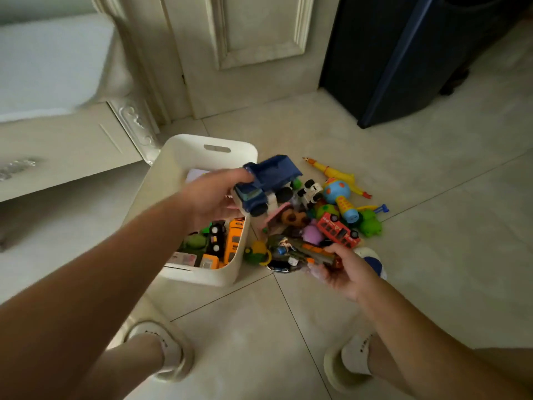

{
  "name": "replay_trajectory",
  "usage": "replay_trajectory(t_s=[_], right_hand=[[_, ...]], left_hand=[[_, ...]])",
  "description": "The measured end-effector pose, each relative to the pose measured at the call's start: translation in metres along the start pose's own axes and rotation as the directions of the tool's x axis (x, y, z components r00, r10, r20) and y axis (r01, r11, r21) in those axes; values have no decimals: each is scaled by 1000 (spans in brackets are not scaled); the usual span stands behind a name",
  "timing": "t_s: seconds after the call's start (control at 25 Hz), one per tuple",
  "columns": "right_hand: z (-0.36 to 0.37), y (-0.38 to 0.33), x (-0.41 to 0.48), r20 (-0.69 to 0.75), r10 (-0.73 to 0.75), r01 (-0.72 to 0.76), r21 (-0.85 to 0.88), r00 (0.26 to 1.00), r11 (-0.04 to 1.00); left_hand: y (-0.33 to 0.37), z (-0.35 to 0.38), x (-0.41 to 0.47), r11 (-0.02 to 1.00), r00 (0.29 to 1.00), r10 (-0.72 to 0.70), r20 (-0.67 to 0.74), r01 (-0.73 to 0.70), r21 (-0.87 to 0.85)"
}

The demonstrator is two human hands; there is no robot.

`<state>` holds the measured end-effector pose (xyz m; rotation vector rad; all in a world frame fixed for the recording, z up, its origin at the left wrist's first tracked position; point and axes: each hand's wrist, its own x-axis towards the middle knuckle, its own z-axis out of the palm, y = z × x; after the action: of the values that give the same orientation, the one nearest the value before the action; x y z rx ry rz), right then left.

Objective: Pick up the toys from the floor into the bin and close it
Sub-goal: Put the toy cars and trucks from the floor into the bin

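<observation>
The person's left hand [210, 197] grips a blue toy truck [268, 180] by its cab end, holding it in the air over the right rim of the white bin [202, 277], which stands open on the tiled floor [288, 327]. An orange bus [235, 236] and a black car [216, 236] lie at the bin's near end. The right hand [343, 272] is curled round an orange and green toy [311, 252] at the near edge of the toy pile, just beside the bin's right wall. In the pile are a red bus [339, 230] and a yellow rubber chicken [334, 171].
</observation>
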<state>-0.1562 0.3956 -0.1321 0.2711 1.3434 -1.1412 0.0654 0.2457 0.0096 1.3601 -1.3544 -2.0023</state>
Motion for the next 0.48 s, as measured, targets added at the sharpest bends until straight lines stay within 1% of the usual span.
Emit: replay_trajectory(t_s=[0.08, 0.16, 0.32, 0.4, 0.48], right_hand=[[6, -9, -19, 54, -21, 21, -6, 998, 1000], [18, -17, -39, 95, -82, 82, 0, 992, 997], [58, -31, -80, 197, -225, 235, -26, 954, 972], [87, -33, -93, 254, -262, 289, -74, 931, 955], [120, -34, -96, 292, -286, 346, -177, 912, 922]], left_hand=[[28, -21, -14, 996, 998, 44, -55, -39, 78], [44, -42, -31, 991, 991, 66, -115, -51, 125], [56, -78, -52, 985, 980, 54, -191, -21, 173], [61, -95, -58, 985, 973, 55, -226, -16, 170], [64, -112, -58, 989, 963, 57, -264, -20, 144]])
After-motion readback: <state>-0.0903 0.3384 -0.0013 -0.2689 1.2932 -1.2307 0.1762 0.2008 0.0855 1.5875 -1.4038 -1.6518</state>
